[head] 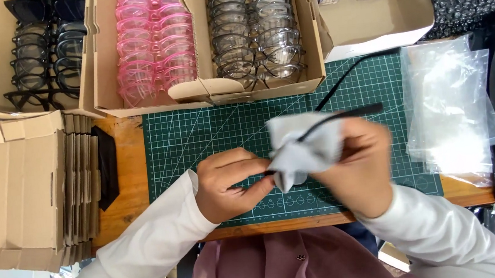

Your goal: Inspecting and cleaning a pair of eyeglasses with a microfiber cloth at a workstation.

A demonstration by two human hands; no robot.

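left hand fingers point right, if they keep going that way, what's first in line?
The grey cloth wrapped round the black glasses; the left hand already touches it. Right behind sits the right hand. Depth looks level, though blurred.

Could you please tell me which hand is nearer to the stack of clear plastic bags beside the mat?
The right hand. It works mid-mat with the grey cloth, close beside the plastic bags. The left hand is farther off, across the mat.

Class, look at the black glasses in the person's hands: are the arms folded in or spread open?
Spread open: on the black glasses, two thin arms stick out past the grey cloth.
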